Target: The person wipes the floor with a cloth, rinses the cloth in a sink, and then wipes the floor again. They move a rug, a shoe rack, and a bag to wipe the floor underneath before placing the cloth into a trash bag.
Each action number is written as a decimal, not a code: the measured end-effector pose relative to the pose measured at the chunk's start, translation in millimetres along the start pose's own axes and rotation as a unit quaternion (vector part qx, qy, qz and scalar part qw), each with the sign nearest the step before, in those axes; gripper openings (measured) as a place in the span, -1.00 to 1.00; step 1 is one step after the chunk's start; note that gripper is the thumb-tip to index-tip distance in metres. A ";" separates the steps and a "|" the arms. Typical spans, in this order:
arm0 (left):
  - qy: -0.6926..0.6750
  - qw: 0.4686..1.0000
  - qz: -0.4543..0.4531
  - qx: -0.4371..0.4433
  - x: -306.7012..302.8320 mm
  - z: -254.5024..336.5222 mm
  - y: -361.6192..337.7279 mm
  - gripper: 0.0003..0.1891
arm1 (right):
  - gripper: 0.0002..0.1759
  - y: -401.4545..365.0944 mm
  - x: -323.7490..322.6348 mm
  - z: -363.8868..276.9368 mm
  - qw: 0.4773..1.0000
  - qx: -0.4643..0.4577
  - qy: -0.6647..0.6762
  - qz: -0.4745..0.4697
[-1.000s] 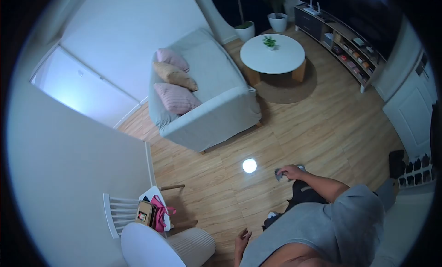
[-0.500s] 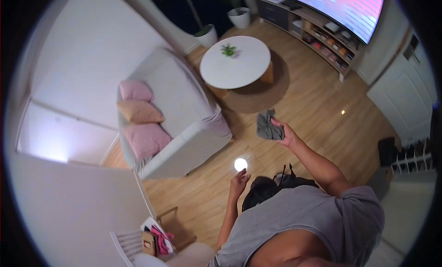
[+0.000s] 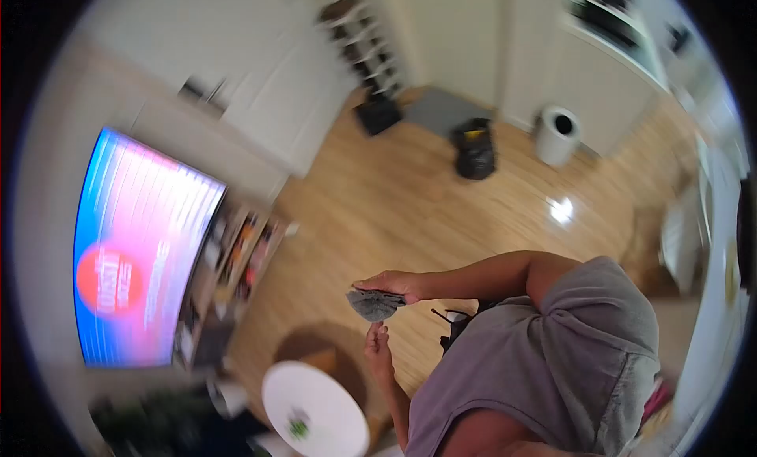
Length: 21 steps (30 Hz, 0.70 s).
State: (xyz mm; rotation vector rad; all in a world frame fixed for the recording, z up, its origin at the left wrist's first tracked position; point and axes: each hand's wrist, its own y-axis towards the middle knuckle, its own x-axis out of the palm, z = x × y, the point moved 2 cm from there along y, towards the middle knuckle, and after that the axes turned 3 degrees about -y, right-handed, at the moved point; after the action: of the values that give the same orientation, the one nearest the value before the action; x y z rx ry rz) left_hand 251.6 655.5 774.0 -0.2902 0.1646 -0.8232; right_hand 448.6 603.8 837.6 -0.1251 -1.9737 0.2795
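Observation:
A crumpled grey cloth (image 3: 372,304) hangs in front of my body near the middle of the view. My right hand (image 3: 392,283) is closed on its upper edge, with the arm stretched out from the shoulder. Just below, my left hand (image 3: 379,346) is raised with its fingers curled. Its fingertips meet the cloth's lower edge. Whether they pinch the fabric is too small to make out.
A round white table (image 3: 315,406) with a small plant stands at lower left, near a lit television (image 3: 142,256) and a low shelf (image 3: 244,260). Across the wooden floor are a black bag (image 3: 475,153), a white bin (image 3: 557,138), a grey mat (image 3: 441,110) and a shoe rack (image 3: 367,51).
My view has turned right, from the sofa towards the door and bin. My left hand has come up to the cloth in my right hand; before, they were apart.

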 end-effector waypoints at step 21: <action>0.226 0.746 -0.626 0.007 661.9 5.1 22.1 -0.61 | -0.89 -651.7 -236.1 -11.9 0.576 -0.528 0.166 0.601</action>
State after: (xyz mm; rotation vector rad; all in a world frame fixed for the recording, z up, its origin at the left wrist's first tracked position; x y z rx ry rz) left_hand 711.9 179.8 750.6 -0.1470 0.4360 -2.2555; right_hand 581.7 -75.3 797.2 -2.1631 -1.0847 -0.1410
